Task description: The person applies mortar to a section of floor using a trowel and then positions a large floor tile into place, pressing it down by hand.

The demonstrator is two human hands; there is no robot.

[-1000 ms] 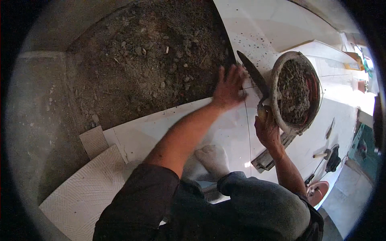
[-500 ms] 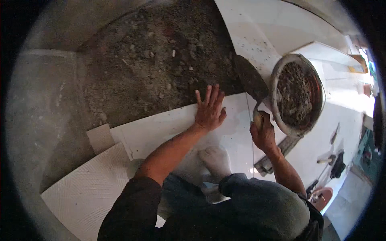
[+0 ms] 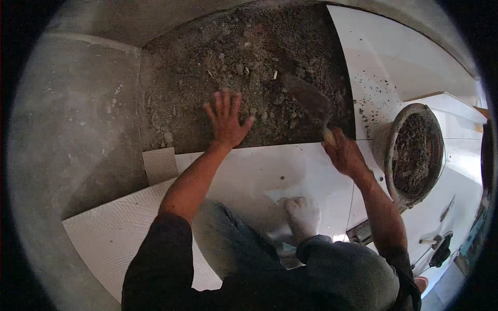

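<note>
My right hand (image 3: 346, 155) is wrapped round the wooden handle of a trowel (image 3: 310, 99). Its broad blade, blurred by motion, is over the right part of a rough patch of dirt and rubble (image 3: 207, 75). My left hand (image 3: 228, 120) has its fingers spread, palm down, above the near edge of that patch; nothing is in it, and I cannot tell whether it touches the dirt. A white floor tile (image 3: 259, 171) borders the dirt on the near side, under my forearms. To the right of the trowel stands a round bucket (image 3: 388, 155) with dirt or mortar in it.
Bare grey walls (image 3: 93, 119) rise at the left and far side. A tile with a ridged back (image 3: 119, 228) lies at lower left beside a small tile piece (image 3: 160, 165). A metal bar (image 3: 360, 233) and a hammer-like tool (image 3: 438, 246) lie at right. White tiles (image 3: 368, 78) hold scattered crumbs.
My left hand has lifted off the white tile's edge and moved left over the dirt. The trowel has swung from beside the bucket onto the dirt patch. The view has shifted left.
</note>
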